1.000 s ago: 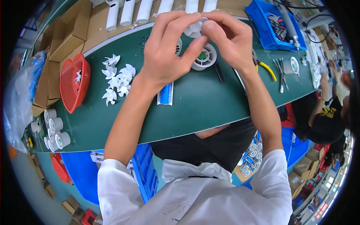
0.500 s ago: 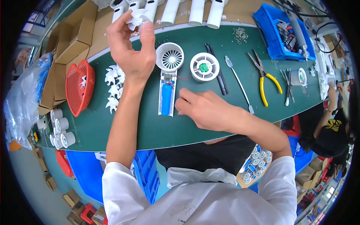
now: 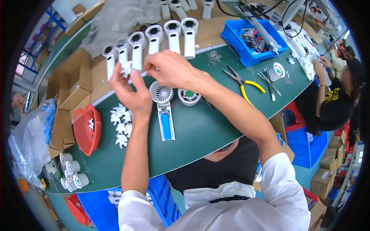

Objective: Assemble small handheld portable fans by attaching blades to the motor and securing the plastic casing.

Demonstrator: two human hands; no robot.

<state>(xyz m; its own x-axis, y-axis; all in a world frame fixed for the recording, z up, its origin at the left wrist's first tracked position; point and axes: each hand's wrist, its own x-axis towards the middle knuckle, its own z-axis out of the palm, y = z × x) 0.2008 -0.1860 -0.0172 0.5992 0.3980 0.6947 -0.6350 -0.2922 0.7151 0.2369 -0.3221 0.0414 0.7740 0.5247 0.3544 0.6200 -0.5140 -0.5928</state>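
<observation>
My left hand (image 3: 133, 90) is raised over the far left of the bench, with a white fan blade (image 3: 126, 68) pinched between thumb and fingers. Close by on its right is my right hand (image 3: 169, 68), fingers curled together; whatever they hold, if anything, is hidden. Below the hands lies an opened white handheld-fan body with a round slotted grille (image 3: 162, 93) and a handle showing a blue battery (image 3: 165, 126). Beside the grille sits a round white motor housing (image 3: 188, 101) with a green centre, partly covered by my right forearm.
Loose white fan blades (image 3: 121, 125) lie left of the body, near a red basket (image 3: 88, 133). Yellow-handled pliers (image 3: 246, 82), tweezers (image 3: 271, 84), screws (image 3: 214, 57) and a blue bin (image 3: 254, 57) are at right. White fan bodies (image 3: 154, 38) line the back. Another person (image 3: 335, 100) works at far right.
My right hand has gone from beside the battery handle up and across to near my left hand. The left hand still holds the fan blade. The whole view has shifted and tilted.
</observation>
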